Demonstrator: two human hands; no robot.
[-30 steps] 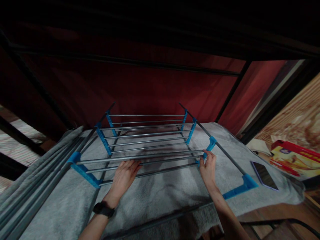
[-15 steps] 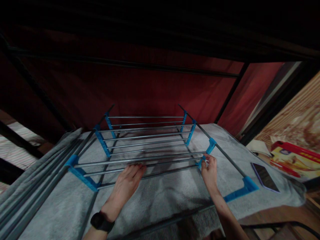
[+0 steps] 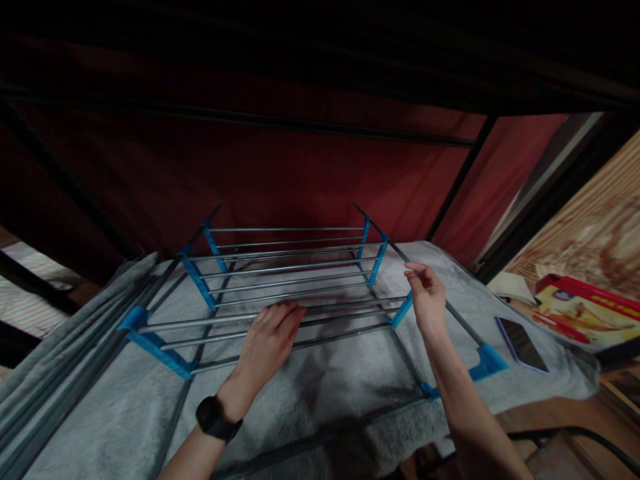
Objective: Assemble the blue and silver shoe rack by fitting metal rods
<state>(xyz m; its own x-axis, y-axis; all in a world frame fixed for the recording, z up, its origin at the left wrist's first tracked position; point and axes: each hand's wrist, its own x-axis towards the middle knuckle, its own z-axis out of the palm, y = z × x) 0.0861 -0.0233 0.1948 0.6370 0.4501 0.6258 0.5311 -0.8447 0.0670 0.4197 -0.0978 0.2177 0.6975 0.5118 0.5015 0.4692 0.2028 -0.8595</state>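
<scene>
A rack of thin grey metal rods joined by blue plastic brackets lies on a grey blanket point(image 3: 345, 373). My left hand point(image 3: 273, 330), with a black watch point(image 3: 216, 419) on its wrist, curls over the near top metal rod point(image 3: 200, 325). At the right end of that same tier, my right hand point(image 3: 427, 297) closes at the top of the blue bracket point(image 3: 401, 312), where it meets the side pole point(image 3: 463, 320). The fingers hide the bracket's top. On the left, another blue bracket point(image 3: 157, 347) carries the rods' other ends.
Farther back stand two more tiers with blue brackets point(image 3: 197, 277). Several loose grey poles point(image 3: 75, 353) lie along the left side. A phone point(image 3: 521, 343) rests on the blanket at right, near a red and yellow box point(image 3: 585, 310). Dark frame bars and a red curtain point(image 3: 300, 173) close off the back.
My right hand has moved up from the bracket's lower part to its top by the side pole. My left hand has shifted slightly right and up along the rods. The view has shifted slightly.
</scene>
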